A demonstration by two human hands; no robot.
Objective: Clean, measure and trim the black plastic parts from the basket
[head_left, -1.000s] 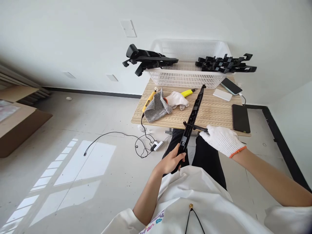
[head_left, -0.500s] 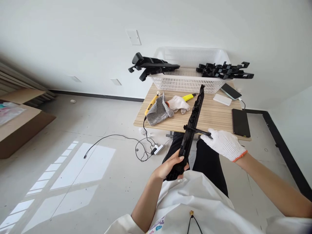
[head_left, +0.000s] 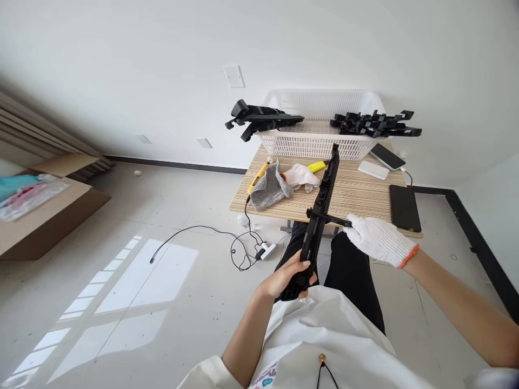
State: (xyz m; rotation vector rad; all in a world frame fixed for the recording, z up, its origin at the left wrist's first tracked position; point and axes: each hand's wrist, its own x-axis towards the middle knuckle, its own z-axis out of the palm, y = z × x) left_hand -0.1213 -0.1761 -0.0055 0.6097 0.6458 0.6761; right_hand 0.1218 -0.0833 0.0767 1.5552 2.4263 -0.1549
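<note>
A long, narrow black plastic part (head_left: 317,227) slants up from my lap over the front of the table. Its lower end is in my bare left hand (head_left: 290,274), which is closed round it with the thumb on top. A thin black crosspiece (head_left: 335,220) sticks out from the part's middle towards the right. At its outer tip is my right hand (head_left: 377,237), in a white knitted glove with an orange cuff, its fingertips closed on that tip. Whether the crosspiece is joined to the long part cannot be made out.
A white plastic basket (head_left: 316,145) at the back of the wooden table (head_left: 352,186) bears black plastic parts (head_left: 270,118) at both ends. A grey cloth (head_left: 271,188), another glove (head_left: 300,175), a yellow corded tool (head_left: 258,178) and phones (head_left: 405,208) lie around. Cables (head_left: 211,228) trail on the floor.
The view has shifted slightly, so the table and basket sit a little lower and further right. My right hand has moved slightly outward along the crosspiece. My left hand keeps its grip.
</note>
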